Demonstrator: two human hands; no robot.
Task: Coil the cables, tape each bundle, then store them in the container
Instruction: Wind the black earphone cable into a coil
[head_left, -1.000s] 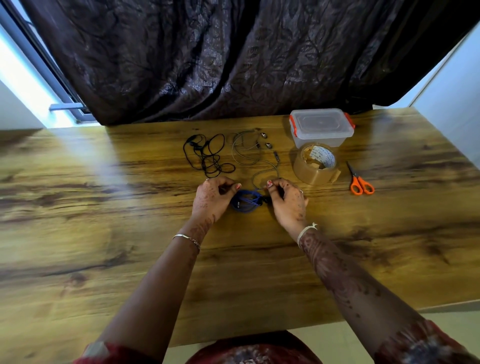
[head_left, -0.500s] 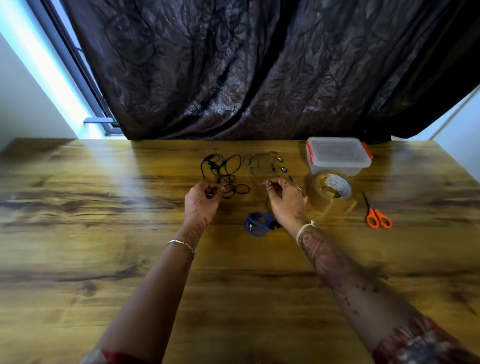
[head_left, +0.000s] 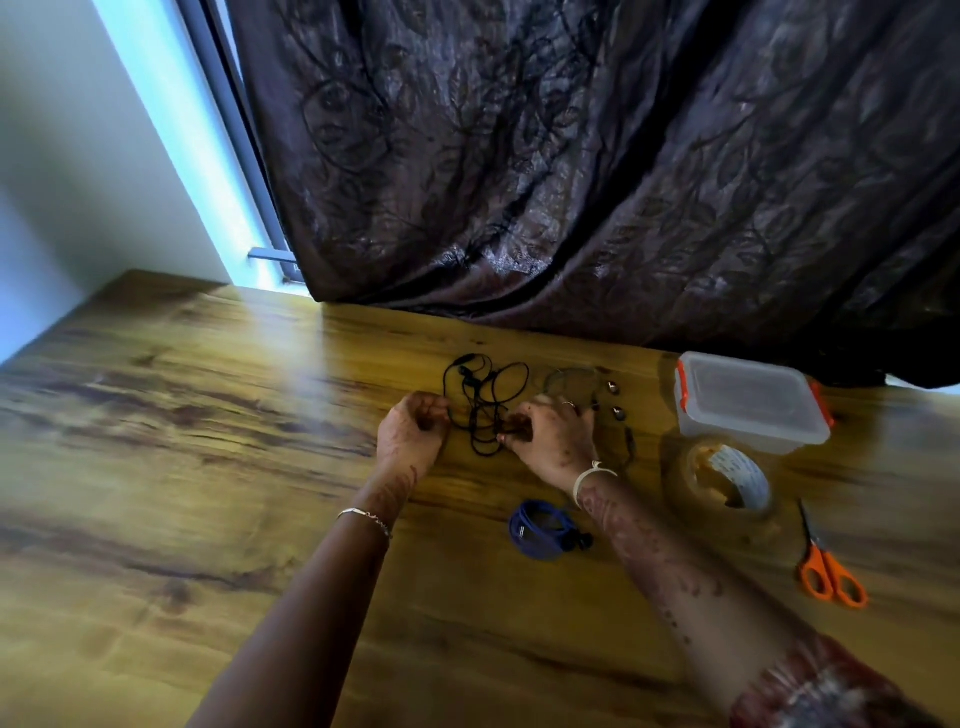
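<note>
A tangled black cable (head_left: 485, 400) lies loose near the table's back edge. My left hand (head_left: 413, 434) is at its left loop, fingers curled against the strand. At the tangle's lower right my right hand (head_left: 553, 439) pinches the black cable. A thin grey cable (head_left: 571, 376) with small earbuds lies just right of it, partly hidden under my right hand. The coiled blue cable (head_left: 540, 530) rests on the table below my right wrist, touched by neither hand. A clear lidded container (head_left: 753, 400) with orange clips stands at the right.
A roll of brown tape (head_left: 727, 480) sits in front of the container, and orange-handled scissors (head_left: 831, 571) lie nearer the front right. A dark curtain (head_left: 571, 182) hangs along the wooden table's (head_left: 208, 467) back edge. A wall and window frame are at the left.
Both hands let go of the coiled blue cable, left it on the table, and moved back to the black cable. The camera has tilted up and to the left.
</note>
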